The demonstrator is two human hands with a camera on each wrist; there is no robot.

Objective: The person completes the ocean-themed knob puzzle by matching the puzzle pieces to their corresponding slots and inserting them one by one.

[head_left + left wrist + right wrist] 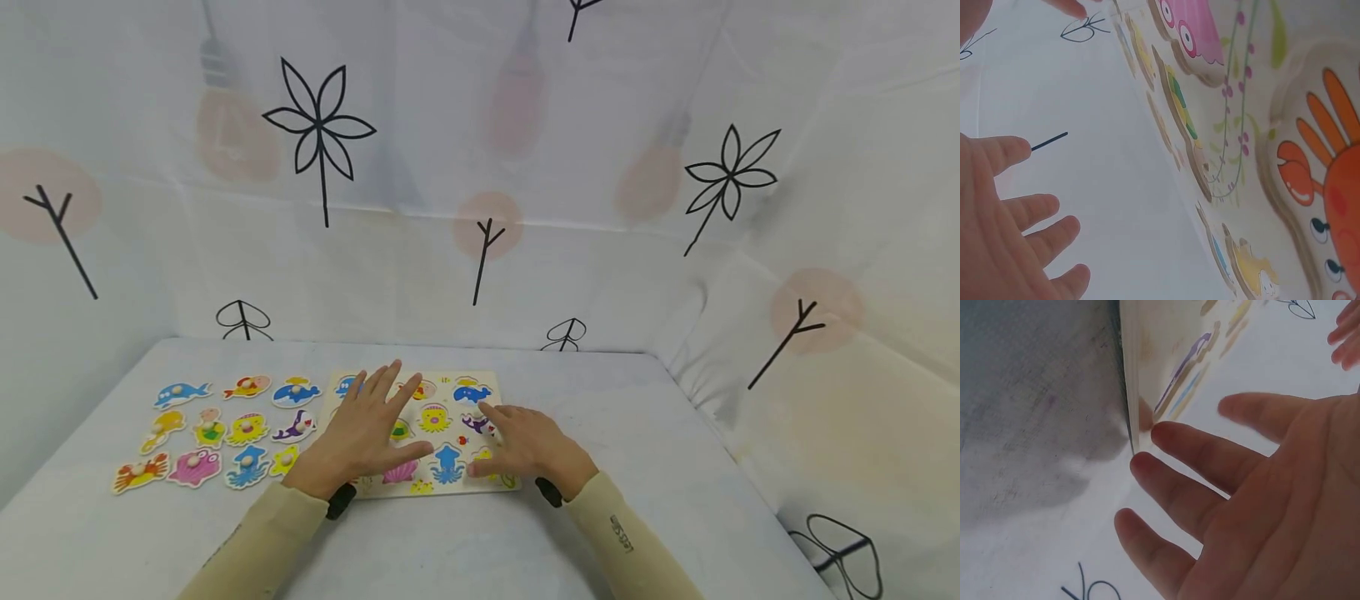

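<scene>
A pale puzzle board (468,490) with pictured sea-animal recesses lies on the table. Over its left part hovers my left hand (367,433), fingers spread and palm down, holding nothing. My right hand (528,446) is above the board's right side, fingers loosely extended and nothing in its grasp. A crab recess (1341,206) shows large in the left wrist view. In the right wrist view, fingertips lie close to the board's edge (1130,375); whether they touch it I cannot tell. Both hands hide some of the recesses.
Left of the board lie several knobbed puzzle pieces in rows, among them a blue dolphin-like piece (180,394), a crab (140,472), a pink piece (197,468) and a purple one (295,427). A white cloth with plant drawings (420,275) hangs behind the white table (637,417).
</scene>
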